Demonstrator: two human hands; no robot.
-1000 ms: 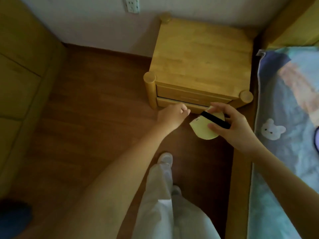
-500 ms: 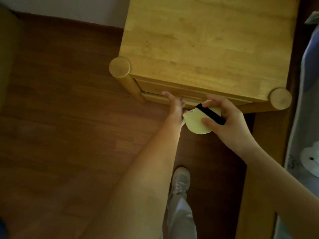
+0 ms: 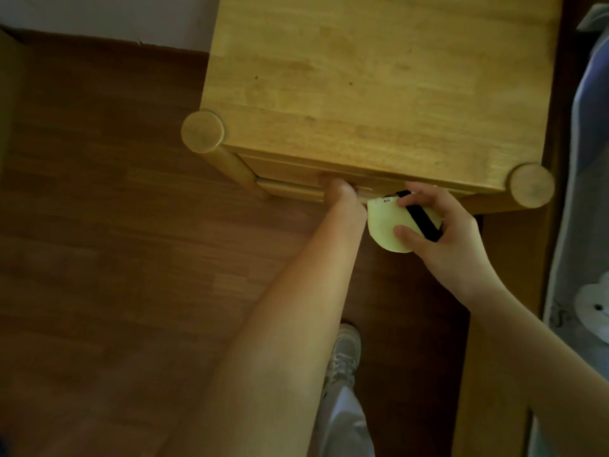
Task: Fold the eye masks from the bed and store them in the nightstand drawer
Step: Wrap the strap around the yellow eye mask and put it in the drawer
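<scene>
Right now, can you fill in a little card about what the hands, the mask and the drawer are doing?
left hand: left hand reaches to the drawer front of the nightstand; fingers hidden at its edge
right hand: right hand pinches the folded eye mask
eye mask: pale yellow, black strap across it, held just in front of the drawer
drawer: looks barely open, if at all
floor: dark wood
bed: at the right edge
</scene>
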